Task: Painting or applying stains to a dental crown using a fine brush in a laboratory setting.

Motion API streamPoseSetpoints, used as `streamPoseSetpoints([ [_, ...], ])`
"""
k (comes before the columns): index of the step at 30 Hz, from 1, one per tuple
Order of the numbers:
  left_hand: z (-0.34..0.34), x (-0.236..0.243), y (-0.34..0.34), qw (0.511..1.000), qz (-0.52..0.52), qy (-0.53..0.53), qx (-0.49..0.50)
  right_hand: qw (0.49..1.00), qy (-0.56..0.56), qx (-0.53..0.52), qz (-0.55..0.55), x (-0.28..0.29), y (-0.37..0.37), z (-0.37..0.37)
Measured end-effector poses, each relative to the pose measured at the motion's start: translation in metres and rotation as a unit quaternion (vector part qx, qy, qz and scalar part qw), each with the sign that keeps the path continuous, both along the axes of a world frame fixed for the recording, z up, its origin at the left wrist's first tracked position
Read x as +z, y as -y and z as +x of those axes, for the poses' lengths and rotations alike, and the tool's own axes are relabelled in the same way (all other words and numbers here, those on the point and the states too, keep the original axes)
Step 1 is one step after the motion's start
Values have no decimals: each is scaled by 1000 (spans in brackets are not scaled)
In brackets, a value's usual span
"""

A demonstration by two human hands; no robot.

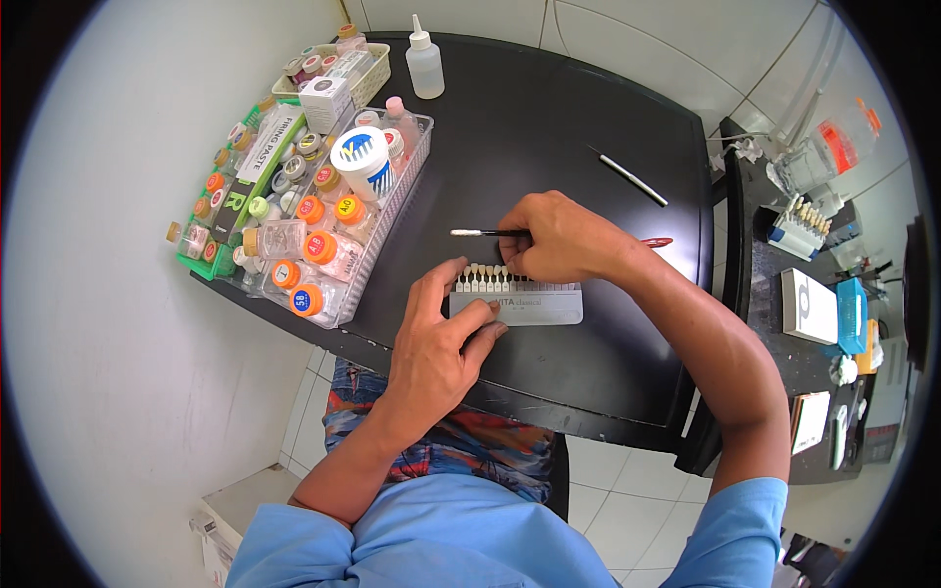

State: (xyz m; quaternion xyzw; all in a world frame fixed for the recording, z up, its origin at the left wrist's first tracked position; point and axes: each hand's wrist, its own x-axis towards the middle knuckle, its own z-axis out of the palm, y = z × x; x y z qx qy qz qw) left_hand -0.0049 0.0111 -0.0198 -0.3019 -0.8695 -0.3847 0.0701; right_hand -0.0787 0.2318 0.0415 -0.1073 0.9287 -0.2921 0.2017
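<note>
A grey dental shade guide lies on the black table in front of me, a row of tooth-shaped tabs along its far edge. My left hand grips its left end, fingers on the far corner and the front face. Above the tabs, my right hand is closed round a slim brush with a dark handle and pale tip pointing left. Its fingertips reach down to the tabs; whether they pinch one is hidden. A red tip shows beyond the right wrist, perhaps the brush's other end.
At left, a clear basket and a green basket hold several jars. A squeeze bottle stands at the back. A thin metal-handled tool lies at the far right. On the side counter are a white box and blue tray.
</note>
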Motion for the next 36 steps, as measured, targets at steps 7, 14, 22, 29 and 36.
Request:
streamPoseSetpoints([
  [7,0,0,1,1000,0,0,-2,1000,-2,-2,5,0,1,0],
  [14,-1,-1,1,1000,1,-2,-2,1000,-18,-7,9,-2,2,-3],
  [22,-2,-2,-1,1000,10,-4,-10,992,-81,-93,-1,-16,-13,-13],
  [29,5,0,-1,998,51,-18,14,973,-115,-142,-144,21,-26,-10],
  [36,8,2,20,877,388,267,-97,962,-62,-71,-257,45,-3,54],
])
